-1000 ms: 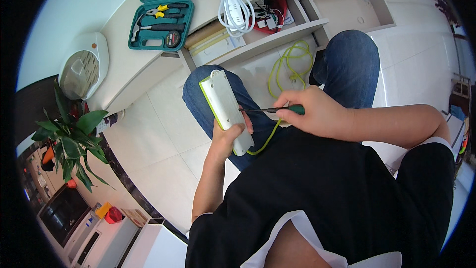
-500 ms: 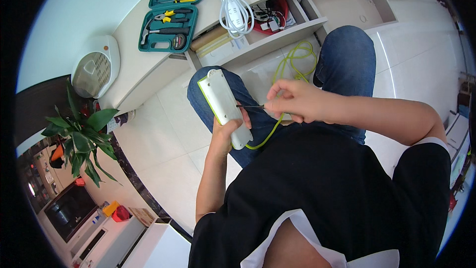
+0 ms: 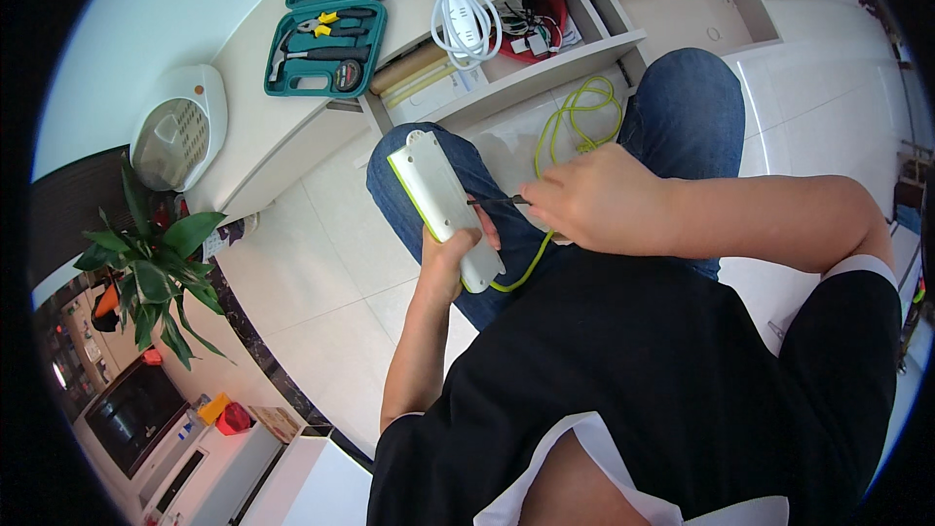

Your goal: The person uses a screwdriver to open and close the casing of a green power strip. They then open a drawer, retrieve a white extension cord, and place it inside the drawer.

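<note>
A white power strip with a lime-green edge (image 3: 436,187) lies tilted across my left thigh, its back with screw holes facing up. My left hand (image 3: 458,248) is closed around its lower part, thumb on top and fingers on the far side. A lime-green cord (image 3: 531,268) leaves its lower end. My right hand (image 3: 589,197) is closed on a screwdriver, whose handle is mostly hidden. The dark screwdriver shaft (image 3: 495,201) points left, its tip at the middle of the strip's back; whether it sits in a screw cannot be made out.
On the desk are an open green tool case (image 3: 326,49) and a coiled white extension cord (image 3: 463,15). An open drawer (image 3: 526,83) holds cables and a red container; another drawer (image 3: 672,15) is also open. At left stand a plant (image 3: 161,268) and a white lidded bin (image 3: 182,127).
My right hand has rolled over, its back now turned more upward, with the screwdriver tip still at the strip. My view has shifted slightly; the left hand keeps its grip.
</note>
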Motion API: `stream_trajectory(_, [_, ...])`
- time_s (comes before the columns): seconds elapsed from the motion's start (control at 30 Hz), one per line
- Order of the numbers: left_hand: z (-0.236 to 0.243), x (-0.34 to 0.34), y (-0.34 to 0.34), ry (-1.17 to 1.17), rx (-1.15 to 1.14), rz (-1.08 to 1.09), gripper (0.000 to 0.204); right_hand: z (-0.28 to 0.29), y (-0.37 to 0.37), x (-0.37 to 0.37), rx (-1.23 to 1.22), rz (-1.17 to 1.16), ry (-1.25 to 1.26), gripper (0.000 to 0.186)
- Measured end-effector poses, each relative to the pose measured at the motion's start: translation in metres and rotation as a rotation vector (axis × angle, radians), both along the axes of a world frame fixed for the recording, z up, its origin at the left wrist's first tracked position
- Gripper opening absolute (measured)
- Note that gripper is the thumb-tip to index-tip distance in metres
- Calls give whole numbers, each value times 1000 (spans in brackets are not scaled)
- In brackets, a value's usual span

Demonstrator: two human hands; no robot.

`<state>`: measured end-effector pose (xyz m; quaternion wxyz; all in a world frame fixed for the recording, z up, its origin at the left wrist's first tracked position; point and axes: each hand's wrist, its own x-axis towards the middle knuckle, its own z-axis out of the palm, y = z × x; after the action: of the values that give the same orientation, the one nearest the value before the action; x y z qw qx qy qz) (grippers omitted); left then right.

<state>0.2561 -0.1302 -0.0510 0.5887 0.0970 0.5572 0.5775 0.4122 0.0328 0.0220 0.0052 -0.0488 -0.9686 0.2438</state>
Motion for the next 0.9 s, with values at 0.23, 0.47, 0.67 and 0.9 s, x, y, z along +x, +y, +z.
stream_trajectory(0.23, [-1,2,-7,145,-66,-42,38,-24,25,-12,-1494,-792,-672,17])
stream_trajectory(0.47, [5,-7,-11,194,-46,-182,47,-35,4,12,-2063,-856,-794,20])
stream_trajectory(0.67, [6,1,-9,49,12,-7,45,1,-12,10,-324,-139,98,19])
stream_trajectory(0.9, [3,4,-7,-80,82,78,45,7,-15,18,-467,-261,-27,20])
